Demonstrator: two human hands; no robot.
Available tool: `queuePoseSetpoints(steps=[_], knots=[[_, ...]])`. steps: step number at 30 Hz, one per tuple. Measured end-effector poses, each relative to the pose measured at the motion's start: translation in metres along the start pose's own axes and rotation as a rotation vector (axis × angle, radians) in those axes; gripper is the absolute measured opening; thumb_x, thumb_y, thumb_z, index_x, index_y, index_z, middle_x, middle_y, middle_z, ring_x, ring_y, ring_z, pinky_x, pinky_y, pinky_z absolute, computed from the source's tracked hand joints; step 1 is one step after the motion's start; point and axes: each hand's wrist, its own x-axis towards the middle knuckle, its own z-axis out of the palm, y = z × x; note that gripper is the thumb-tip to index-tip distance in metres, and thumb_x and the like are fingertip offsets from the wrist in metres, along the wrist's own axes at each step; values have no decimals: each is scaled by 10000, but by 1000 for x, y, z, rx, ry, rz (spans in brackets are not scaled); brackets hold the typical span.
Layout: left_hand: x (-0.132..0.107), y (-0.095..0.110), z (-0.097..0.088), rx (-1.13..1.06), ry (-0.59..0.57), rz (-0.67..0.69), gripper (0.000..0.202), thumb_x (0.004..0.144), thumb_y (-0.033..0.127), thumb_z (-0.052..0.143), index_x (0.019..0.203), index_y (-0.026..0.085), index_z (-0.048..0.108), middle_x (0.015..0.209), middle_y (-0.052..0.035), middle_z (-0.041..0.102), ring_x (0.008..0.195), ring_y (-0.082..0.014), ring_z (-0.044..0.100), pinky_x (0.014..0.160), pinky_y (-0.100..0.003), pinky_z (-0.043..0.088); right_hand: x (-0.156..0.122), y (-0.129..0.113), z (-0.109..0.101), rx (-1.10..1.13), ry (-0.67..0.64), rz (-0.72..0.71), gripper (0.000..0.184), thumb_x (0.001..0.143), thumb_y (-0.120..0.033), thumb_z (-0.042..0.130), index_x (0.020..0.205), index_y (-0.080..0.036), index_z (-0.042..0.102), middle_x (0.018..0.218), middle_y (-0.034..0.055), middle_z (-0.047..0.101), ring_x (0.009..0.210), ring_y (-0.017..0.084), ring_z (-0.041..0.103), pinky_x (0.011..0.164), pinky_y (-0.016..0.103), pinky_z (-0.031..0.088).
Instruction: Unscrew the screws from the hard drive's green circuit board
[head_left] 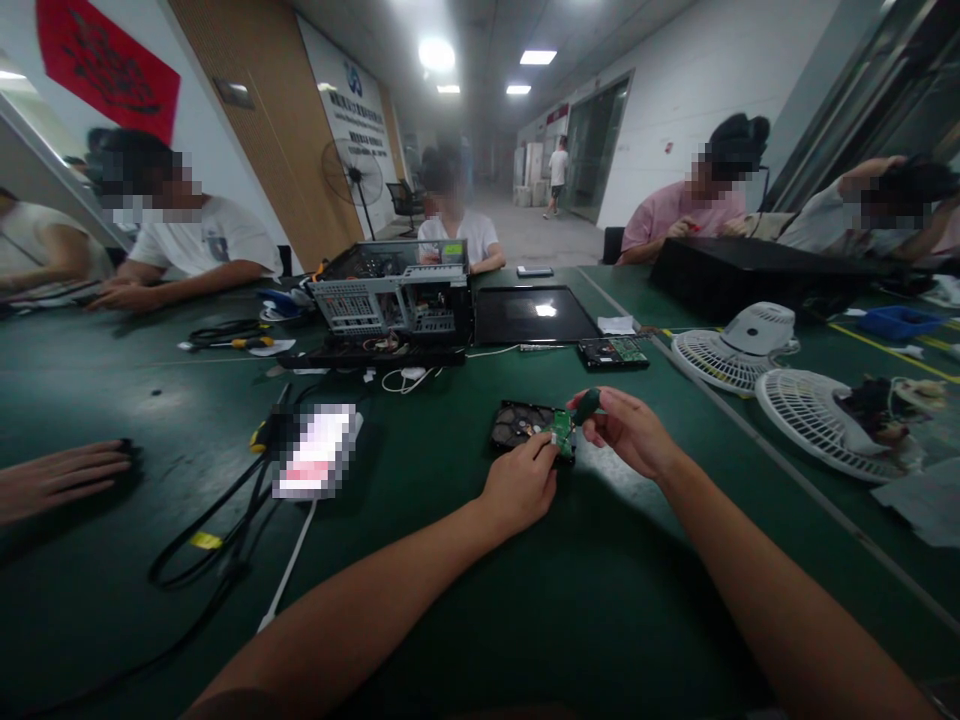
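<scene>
Two closed grips: left hand (520,487) on the green circuit board (561,428), right hand (628,432) around a screwdriver (587,405).

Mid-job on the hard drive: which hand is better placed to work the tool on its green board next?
Right, probably. The right hand grips the screwdriver, tip down at the green board on the hard drive. The left hand has fingers at the board's edge, seemingly steadying it, with no tool.

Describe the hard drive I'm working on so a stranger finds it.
On the green table, before the open computer case, lies a black hard drive. Unlike the second drive farther back, it sits under the left hand and the right hand's screwdriver.
</scene>
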Motion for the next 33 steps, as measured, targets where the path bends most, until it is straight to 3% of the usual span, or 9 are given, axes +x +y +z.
queuePoseSetpoints(steps=[12,19,24,27,33], knots=[[1,-1,1,0,-2,-1,431,929,207,560,1356,220,505,1453,-93,531,1228,-262,610,1017,-415,563,1,1,0,7,21,-26,280,921,-456,638,1038,-208,695,1040,96,739,609,138,612,560,301,483],[1,1,-1,0,-1,1,426,935,200,548,1359,217,509,1447,-85,534,1226,-258,607,1021,-411,559,2,1,0,-61,94,-58,240,918,-438,633,1004,-219,679,998,78,735,551,119,547,490,278,388],[1,1,-1,-1,-8,-6,450,931,197,554,1375,232,496,1446,-84,533,1222,-256,609,1017,-415,560,2,1,-1,-146,134,-106,286,918,-416,639,1124,-232,714,951,48,702,596,106,503,517,265,360],[1,1,-1,3,-8,-7,449,933,195,550,1377,229,494,1452,-83,528,1219,-257,610,1019,-418,559,1,0,1,-164,132,-93,282,913,-413,649,1106,-223,730,951,46,694,579,97,495,503,264,338],[0,0,-1,7,-17,-6,439,938,211,551,1374,225,496,1456,-78,526,1212,-258,612,1018,-412,561,2,3,-1,-70,93,-100,328,972,-464,545,1066,-196,709,1073,103,733,611,127,570,596,310,458]])
